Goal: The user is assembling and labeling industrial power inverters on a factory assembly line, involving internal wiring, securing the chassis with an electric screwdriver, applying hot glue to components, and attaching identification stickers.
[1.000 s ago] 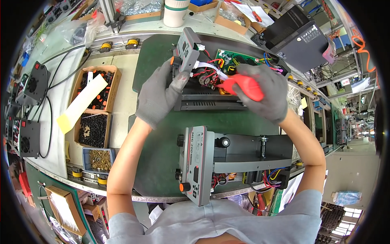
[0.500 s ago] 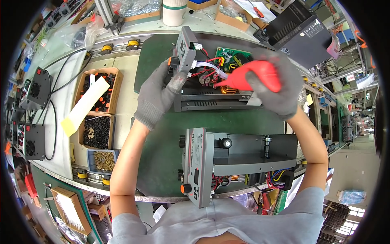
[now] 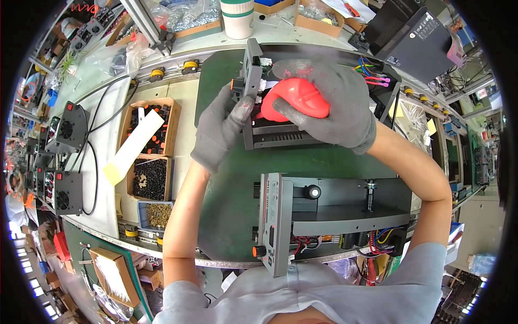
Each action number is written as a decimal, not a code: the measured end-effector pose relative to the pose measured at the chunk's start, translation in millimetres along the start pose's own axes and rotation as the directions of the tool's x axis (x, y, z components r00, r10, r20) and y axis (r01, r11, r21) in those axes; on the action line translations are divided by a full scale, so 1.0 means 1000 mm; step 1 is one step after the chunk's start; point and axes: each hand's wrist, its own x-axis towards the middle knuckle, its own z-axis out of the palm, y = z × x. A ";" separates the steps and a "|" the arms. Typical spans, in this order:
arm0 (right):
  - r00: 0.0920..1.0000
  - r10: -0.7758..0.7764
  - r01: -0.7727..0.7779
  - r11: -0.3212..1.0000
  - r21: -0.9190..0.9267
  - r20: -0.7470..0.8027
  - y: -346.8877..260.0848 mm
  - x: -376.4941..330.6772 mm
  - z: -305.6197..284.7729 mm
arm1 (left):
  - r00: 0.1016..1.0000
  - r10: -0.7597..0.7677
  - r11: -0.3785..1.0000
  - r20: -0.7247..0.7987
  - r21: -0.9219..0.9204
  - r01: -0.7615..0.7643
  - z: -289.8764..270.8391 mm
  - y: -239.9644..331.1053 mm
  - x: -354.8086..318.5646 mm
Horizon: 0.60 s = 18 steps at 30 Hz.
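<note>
My left hand (image 3: 221, 127), in a grey glove, grips the grey front panel (image 3: 250, 70) of the far machine near its black-and-orange knob (image 3: 236, 85). The panel stands on edge at the left end of the open dark chassis (image 3: 275, 139). My right hand (image 3: 340, 102), also gloved, is wrapped round a red squeeze bulb (image 3: 299, 98) over the chassis, just right of the panel. Its narrow tip is mostly hidden behind the panel's lower part and my fingers. White wires (image 3: 268, 85) run from the panel's back. My right hand covers most of the circuit board.
A second machine (image 3: 345, 208) with an open side sits nearest me on the green mat (image 3: 232, 210). To the left are boxes of knobs (image 3: 177, 127), black screws (image 3: 151, 178) and brass parts (image 3: 156, 214). A white cup (image 3: 237, 21) stands at the back.
My right hand has moved left with the red squeeze bulb, closer to the panel and my left hand. The bulb is now turned. My left hand keeps its grip on the panel.
</note>
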 end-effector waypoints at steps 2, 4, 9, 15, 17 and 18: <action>1.000 -0.004 0.004 1.000 -0.028 -0.006 -0.002 0.001 -0.005 | 0.999 -0.028 0.999 0.018 0.034 0.027 -0.003 -0.001 0.001; 0.996 0.029 -0.034 0.998 -0.057 -0.088 -0.007 0.007 -0.022 | 0.998 -0.053 0.996 0.022 0.071 0.051 -0.007 -0.003 0.003; 0.990 0.033 -0.033 0.999 0.004 -0.136 -0.010 0.003 -0.050 | 0.996 -0.087 0.982 -0.002 0.166 0.086 -0.009 -0.003 0.007; 0.998 -0.003 -0.007 0.989 -0.145 -0.069 -0.007 0.004 -0.047 | 0.997 -0.074 0.986 -0.004 0.147 0.074 -0.007 0.002 0.008; 0.994 -0.024 0.010 0.992 -0.125 -0.110 -0.007 0.006 -0.045 | 0.996 -0.088 0.984 -0.001 0.156 0.087 -0.008 0.003 0.008; 0.988 -0.039 0.023 0.994 -0.110 -0.146 -0.007 0.007 -0.044 | 0.995 -0.104 0.982 0.010 0.159 0.101 -0.008 0.003 0.008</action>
